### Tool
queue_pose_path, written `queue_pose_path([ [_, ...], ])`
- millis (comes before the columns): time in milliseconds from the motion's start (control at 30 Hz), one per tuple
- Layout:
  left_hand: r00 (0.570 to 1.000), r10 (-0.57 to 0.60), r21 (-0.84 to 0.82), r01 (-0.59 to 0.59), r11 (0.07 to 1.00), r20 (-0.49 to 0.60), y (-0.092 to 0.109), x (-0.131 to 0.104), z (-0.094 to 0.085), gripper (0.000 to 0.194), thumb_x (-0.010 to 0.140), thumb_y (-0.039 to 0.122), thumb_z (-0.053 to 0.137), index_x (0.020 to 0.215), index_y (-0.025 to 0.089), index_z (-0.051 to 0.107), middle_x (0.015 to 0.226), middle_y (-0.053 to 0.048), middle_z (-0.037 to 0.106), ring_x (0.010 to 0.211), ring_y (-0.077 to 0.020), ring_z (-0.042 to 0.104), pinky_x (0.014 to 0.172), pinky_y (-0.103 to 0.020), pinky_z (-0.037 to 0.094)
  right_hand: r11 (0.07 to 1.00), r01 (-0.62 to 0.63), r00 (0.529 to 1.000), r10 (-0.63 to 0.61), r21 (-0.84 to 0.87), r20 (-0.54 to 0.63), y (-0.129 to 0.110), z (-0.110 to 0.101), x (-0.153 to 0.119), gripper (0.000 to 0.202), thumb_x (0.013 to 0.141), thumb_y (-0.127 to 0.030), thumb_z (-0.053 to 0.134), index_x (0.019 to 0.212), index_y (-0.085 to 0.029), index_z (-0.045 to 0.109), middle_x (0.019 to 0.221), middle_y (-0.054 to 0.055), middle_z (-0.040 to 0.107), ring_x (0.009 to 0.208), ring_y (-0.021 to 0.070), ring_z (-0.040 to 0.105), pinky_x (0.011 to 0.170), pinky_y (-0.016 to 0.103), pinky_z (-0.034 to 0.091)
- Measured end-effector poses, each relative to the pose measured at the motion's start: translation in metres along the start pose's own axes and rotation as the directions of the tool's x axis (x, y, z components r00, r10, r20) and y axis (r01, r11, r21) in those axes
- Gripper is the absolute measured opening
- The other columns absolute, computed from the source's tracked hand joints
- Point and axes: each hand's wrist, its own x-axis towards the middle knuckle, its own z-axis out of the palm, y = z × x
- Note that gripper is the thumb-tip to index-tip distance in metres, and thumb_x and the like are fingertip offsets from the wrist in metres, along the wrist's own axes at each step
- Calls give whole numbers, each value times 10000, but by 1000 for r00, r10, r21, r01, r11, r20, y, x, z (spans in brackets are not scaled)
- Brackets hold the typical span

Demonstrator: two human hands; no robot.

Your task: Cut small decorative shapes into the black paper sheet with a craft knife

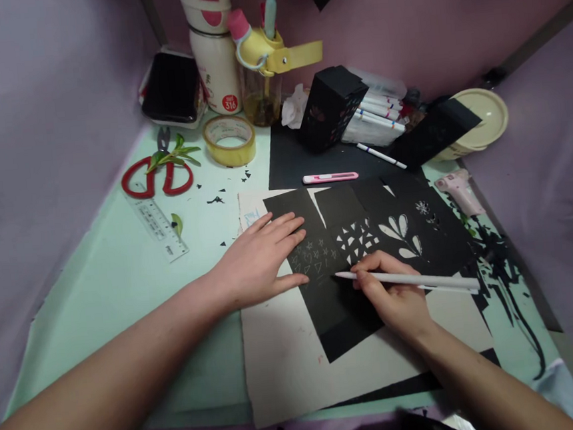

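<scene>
On mint table (121, 269) — black paper (334, 304), lilac walls (33, 130) around.

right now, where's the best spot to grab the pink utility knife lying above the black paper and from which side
Probably the middle of the pink utility knife, pinched across its narrow width from straight above. It lies flat and crosswise on the black sheet, with open space along both long edges. The left hand is flat on the black card; the right hand holds a white pen.
</scene>
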Motion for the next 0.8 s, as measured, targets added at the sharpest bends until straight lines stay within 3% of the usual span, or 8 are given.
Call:
queue_pose_path([
  [267, 1000, -1, -15, 1, 1000, -23, -1, 0, 1, 747, 887, 649, 538, 1427, 137, 476, 1566, -113, 373, 1479, -279, 280, 1231, -455, 177, 995, 94, 995, -93, -29, 31, 7, 7, -2, 106, 847, -212, 626, 754, -210, 676, 635, -16, 718, 555, 135, 676, 535, 219, 510],
  [800, 1000, -1, 7, 2, 1000, -17, -1, 0, 0, 758, 887, 659, 528, 1436, 139, 469, 1569, -103, 368, 1479, -270, 281, 1230, -456, 188, 980, 198, 980, -197, -27, 28, 3, 9, -2, 110, 856, -162, 612, 767, -191, 670, 647, -10, 707, 541, 112, 659, 534, 205, 500],
])
